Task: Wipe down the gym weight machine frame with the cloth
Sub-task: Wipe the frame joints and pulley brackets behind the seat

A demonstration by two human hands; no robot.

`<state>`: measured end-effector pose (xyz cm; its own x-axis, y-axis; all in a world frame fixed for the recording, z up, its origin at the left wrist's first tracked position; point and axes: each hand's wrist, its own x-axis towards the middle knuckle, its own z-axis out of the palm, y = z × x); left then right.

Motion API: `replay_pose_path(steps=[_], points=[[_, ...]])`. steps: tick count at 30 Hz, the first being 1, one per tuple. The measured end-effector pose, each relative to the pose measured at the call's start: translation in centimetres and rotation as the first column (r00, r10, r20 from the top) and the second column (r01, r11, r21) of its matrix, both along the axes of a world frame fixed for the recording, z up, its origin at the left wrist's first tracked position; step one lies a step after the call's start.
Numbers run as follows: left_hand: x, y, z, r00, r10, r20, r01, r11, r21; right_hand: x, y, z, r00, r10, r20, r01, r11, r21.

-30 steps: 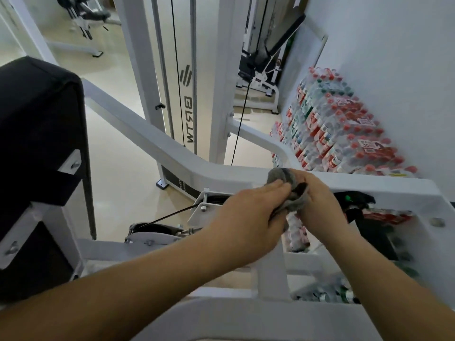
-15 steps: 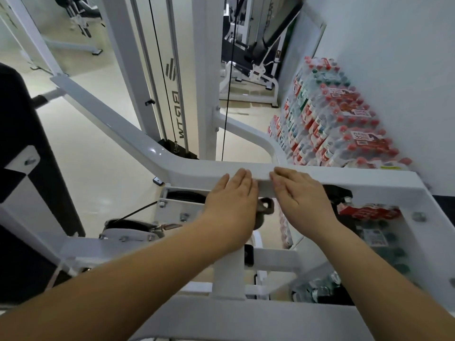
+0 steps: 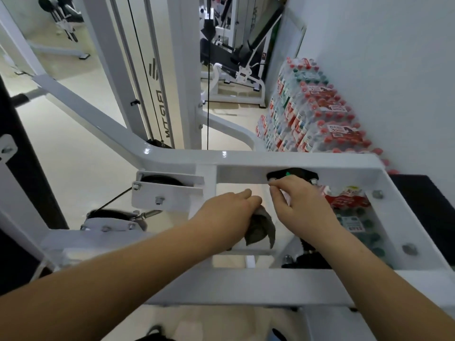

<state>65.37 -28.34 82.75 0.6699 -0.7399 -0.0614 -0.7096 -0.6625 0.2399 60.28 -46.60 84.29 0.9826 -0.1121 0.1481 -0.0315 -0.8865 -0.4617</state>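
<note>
Far left: a black upholstered pad runs down the edge of the view. Beside it, a white pulley bracket with two bolts hangs under the frame, whose white crossbar runs level across the middle.

Left arm: the forearm enters from the lower left and reaches forward and up, wrist straight. The left hand lies back-up below the crossbar and apart from it, inside the frame's open bay. Its fingers are curled downward round the cloth, a crumpled grey rag that bunches under the palm and hangs from the thumb side. The cloth sits between the two hands and is not against the crossbar.

Right arm: the forearm enters from the lower right. The right hand is back-up, its fingers bent, with the fingertips at the crossbar's lower lip, just below a black fitting with a green mark. Whether they grip the lip or merely rest against it cannot be told.

Far right: shrink-wrapped packs of red-capped bottles are stacked against the white wall.
</note>
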Motion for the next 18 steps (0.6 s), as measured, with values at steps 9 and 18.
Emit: replay_pose_path(steps=[9, 18], points=[[0.2, -4.9, -2.6, 0.987, 0.129, -0.1, -0.117, 0.986, 0.117, -2.4, -4.4, -1.4, 0.97, -0.202, -0.133, 0.198, 0.979, -0.04], [1.0, -9.0, -5.6, 0.954, 0.215, -0.211, -0.213, 0.977, 0.034, -0.3, -7.3, -2.2, 0.992, -0.129, 0.016, 0.128, 0.99, 0.052]])
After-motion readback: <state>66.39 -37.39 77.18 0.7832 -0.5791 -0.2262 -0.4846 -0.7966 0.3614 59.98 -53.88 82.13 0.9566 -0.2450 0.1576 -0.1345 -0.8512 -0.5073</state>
